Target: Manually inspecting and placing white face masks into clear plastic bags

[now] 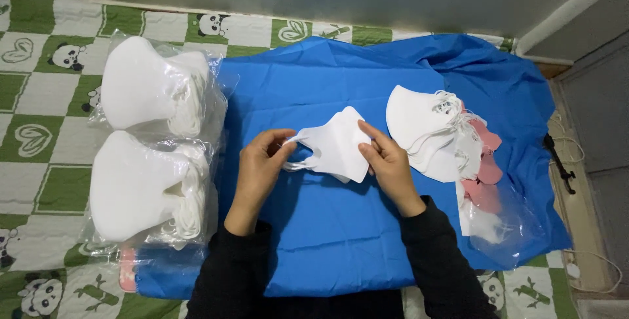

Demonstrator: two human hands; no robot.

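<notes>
Both hands hold one white folded face mask (pixel 337 145) just above a blue cloth (pixel 327 227). My left hand (pixel 262 162) pinches the mask's ear loop at its left end. Fingers of my right hand (pixel 386 158) grip the mask's right edge. Both arms wear dark sleeves. To the right of my right hand lies a loose pile of white masks (pixel 422 129) with several pink masks (pixel 485 162) beneath it.
Two clear plastic bags of stacked white masks (pixel 154 90) (pixel 147 191) lie at the left on a green-and-white panda-print sheet (pixel 39 129). A crumpled clear bag (pixel 504 221) lies at the right. A black cable (pixel 560 162) runs along the floor at the far right.
</notes>
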